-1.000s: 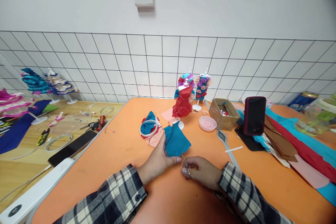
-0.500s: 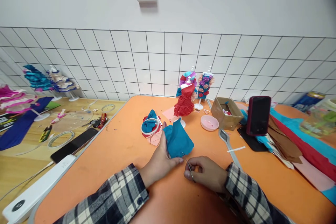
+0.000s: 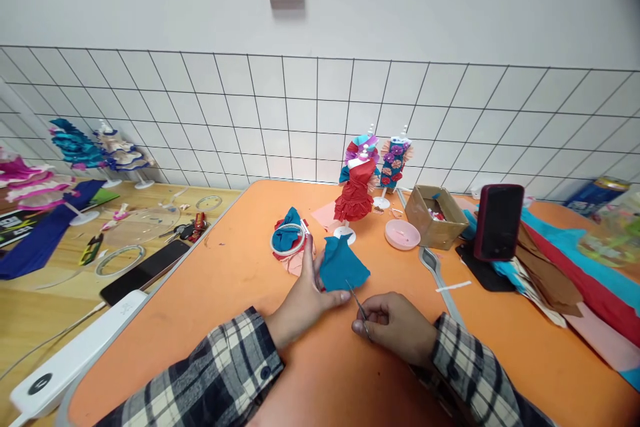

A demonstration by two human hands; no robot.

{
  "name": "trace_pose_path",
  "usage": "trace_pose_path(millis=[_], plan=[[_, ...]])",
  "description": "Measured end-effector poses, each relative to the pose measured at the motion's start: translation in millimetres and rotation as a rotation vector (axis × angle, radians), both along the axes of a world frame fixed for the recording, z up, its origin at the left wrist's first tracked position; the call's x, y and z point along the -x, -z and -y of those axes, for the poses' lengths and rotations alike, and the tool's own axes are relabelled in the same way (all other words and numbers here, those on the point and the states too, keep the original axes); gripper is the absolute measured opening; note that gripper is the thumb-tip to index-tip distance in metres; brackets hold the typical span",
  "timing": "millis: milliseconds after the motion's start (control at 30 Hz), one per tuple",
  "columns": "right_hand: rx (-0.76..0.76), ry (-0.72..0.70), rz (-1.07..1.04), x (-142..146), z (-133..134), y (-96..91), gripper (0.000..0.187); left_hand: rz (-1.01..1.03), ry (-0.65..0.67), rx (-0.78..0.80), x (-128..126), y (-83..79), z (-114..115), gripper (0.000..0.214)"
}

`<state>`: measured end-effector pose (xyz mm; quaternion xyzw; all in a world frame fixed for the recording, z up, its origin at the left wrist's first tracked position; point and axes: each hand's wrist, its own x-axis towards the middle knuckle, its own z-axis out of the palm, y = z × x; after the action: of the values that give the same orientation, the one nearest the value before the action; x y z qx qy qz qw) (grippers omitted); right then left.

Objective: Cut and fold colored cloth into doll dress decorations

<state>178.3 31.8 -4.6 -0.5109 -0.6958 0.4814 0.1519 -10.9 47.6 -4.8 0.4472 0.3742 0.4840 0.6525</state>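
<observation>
A piece of teal cloth or crepe paper [image 3: 344,265] is in my left hand [image 3: 303,303], above the orange table. The thumb lies along its lower edge, one finger points up at its left side, and the other fingers are mostly hidden behind it. My right hand [image 3: 397,328] is closed around small metal scissors [image 3: 361,310], seen partly, with a ring-like end by the thumb. Their thin tip points up and left, at the lower edge of the teal piece. Just behind my left hand, a white ring [image 3: 303,240] rests on teal, red and pink scraps [image 3: 293,261].
Beyond stands a small red dress on a stand [image 3: 355,193], with two more dressed stands behind. A pink dish [image 3: 403,234], a cardboard box [image 3: 436,230] and an upright phone [image 3: 500,221] are on the right, near strips of coloured material [image 3: 590,280]. A white power strip [image 3: 80,353] lies left.
The teal piece has tilted and its top corner has folded down. My right hand has risen slightly, and the tool's tip overlaps the piece's lower edge a little more.
</observation>
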Motion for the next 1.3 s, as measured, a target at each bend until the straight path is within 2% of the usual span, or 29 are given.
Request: trace_pose_path(millis=[33,100,167,233,300,400,467,633,700,900,1033,1167,1300], plan=[[-0.032,0.014,0.025,0,-1,-0.4,0.027,0.072,0.036,0.111,2,0.3,-1,0.114],[-0.088,0.023,0.067,0,-1,-0.8,0.027,0.173,0.144,0.337,5,2.4,-3,0.075],[-0.115,0.001,0.084,0,0,-0.1,0.026,0.214,0.223,0.494,7,6.1,-5,0.046],[-0.119,-0.025,0.082,1,2,1.5,0.025,0.242,0.179,0.531,6,10.1,-7,0.034],[-0.110,-0.033,0.077,2,3,3.4,0.025,0.284,0.073,0.468,2,12.7,-8,0.024],[-0.090,-0.025,0.053,4,3,5.3,0.026,0.349,-0.022,0.268,-2,11.6,-8,0.026],[-0.083,-0.023,0.035,5,3,5.4,0.026,0.362,0.003,0.177,-2,8.2,-7,0.032],[-0.048,-0.035,0.028,4,3,1.9,0.024,0.287,0.245,0.124,2,1.6,-8,0.034],[-0.037,-0.047,0.022,4,4,-0.2,0.023,0.260,0.288,0.070,4,1.5,-9,0.034],[0.003,-0.098,-0.131,3,3,-3.9,0.022,0.151,0.247,-0.004,7,3.7,-11,0.046],[0.012,-0.087,-0.143,1,2,-1.4,0.023,0.058,0.202,-0.019,6,4.3,-9,0.052],[0.061,-0.068,-0.202,2,2,0.5,0.028,0.041,0.168,-0.050,5,3.9,-8,0.054],[0.104,-0.052,-0.226,3,3,-0.5,0.030,0.066,0.198,-0.063,7,2.3,-9,0.057]])
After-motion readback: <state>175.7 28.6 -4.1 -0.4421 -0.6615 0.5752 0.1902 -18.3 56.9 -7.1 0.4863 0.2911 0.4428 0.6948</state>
